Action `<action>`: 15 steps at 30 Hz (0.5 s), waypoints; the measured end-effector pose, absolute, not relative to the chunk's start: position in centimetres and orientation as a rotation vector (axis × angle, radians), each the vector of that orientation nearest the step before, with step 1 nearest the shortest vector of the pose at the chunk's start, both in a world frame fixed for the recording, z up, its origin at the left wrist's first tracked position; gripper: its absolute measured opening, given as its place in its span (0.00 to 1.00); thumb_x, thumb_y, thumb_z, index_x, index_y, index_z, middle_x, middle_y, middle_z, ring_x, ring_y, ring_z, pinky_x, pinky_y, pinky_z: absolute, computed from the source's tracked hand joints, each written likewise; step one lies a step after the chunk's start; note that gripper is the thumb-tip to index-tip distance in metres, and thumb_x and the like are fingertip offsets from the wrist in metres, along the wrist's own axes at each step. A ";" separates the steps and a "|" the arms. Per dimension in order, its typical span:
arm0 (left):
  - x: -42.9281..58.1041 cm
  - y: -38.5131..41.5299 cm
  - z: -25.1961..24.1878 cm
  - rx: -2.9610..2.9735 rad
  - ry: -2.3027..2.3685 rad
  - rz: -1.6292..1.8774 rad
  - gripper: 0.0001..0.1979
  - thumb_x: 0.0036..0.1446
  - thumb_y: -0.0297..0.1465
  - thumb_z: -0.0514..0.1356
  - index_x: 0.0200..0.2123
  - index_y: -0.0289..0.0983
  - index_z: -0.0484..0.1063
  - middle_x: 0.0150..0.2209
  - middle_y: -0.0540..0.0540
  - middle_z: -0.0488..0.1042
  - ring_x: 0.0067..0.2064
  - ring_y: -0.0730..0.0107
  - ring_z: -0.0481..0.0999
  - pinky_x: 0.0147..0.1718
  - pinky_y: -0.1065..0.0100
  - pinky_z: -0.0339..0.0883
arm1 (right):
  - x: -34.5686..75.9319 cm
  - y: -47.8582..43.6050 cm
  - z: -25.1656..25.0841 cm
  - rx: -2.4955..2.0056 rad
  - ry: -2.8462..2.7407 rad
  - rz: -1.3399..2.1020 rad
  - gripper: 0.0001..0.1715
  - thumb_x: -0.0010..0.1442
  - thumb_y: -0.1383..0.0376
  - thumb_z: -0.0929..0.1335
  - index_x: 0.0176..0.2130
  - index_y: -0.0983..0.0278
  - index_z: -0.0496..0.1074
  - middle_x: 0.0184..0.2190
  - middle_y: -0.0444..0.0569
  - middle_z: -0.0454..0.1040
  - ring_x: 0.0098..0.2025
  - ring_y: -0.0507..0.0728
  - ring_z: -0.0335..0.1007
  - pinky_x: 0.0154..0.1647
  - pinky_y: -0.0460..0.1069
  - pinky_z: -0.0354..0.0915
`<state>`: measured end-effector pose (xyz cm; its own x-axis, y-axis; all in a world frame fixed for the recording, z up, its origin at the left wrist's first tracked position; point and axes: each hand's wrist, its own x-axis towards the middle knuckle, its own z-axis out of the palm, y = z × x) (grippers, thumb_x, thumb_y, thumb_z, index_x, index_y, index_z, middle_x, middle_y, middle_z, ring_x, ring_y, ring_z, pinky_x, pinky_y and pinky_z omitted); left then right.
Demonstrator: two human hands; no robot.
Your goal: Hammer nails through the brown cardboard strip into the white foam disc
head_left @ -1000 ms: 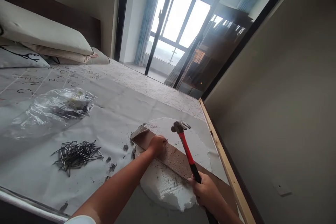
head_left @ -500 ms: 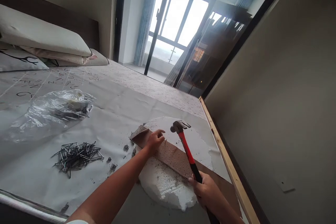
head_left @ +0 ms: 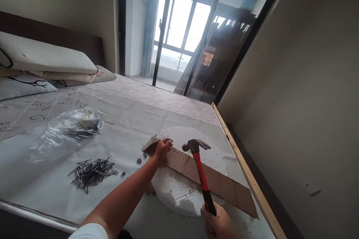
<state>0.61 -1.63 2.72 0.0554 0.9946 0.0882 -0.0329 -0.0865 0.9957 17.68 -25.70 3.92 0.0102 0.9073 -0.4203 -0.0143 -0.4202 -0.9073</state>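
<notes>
Half out of frame, right hand (head_left: 217, 224) gripping red hammer (head_left: 199, 170); left hand (head_left: 162, 148) curled on perforated board (head_left: 196, 173), fingertip contents hidden.

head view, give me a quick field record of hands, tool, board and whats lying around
left hand: fingers pressed on far end of brown board
right hand: gripping hammer by its red and black handle, head raised over the board
board: lies across white foam slab
nails: loose pile, left of foam
plastic bag: behind the nails
surface: bed cover
</notes>
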 end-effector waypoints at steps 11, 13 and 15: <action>-14.5 -11.8 1.6 1.769 1.699 0.943 0.14 0.49 0.39 0.54 0.27 0.35 0.72 0.25 0.47 0.73 0.28 0.68 0.70 0.27 0.70 0.60 | 15.8 -31.8 0.7 -1.251 -0.781 1.639 0.31 0.41 0.39 0.67 0.25 0.60 0.54 0.10 0.29 0.49 0.08 0.43 0.40 0.07 0.41 0.45; -16.2 -13.4 0.4 1.876 1.803 0.700 0.09 0.47 0.35 0.56 0.28 0.36 0.72 0.25 0.47 0.73 0.29 0.67 0.71 0.29 0.69 0.61 | 16.3 -32.2 0.5 -1.230 -0.781 1.645 0.31 0.41 0.39 0.68 0.25 0.60 0.54 0.10 0.29 0.49 0.08 0.43 0.41 0.06 0.41 0.47; -17.0 -14.5 -0.5 1.909 1.901 0.488 0.06 0.46 0.30 0.57 0.29 0.36 0.72 0.26 0.48 0.73 0.31 0.67 0.72 0.31 0.70 0.61 | 16.7 -32.4 0.5 -1.191 -0.779 1.643 0.30 0.42 0.41 0.68 0.25 0.60 0.54 0.10 0.29 0.49 0.08 0.43 0.42 0.06 0.41 0.48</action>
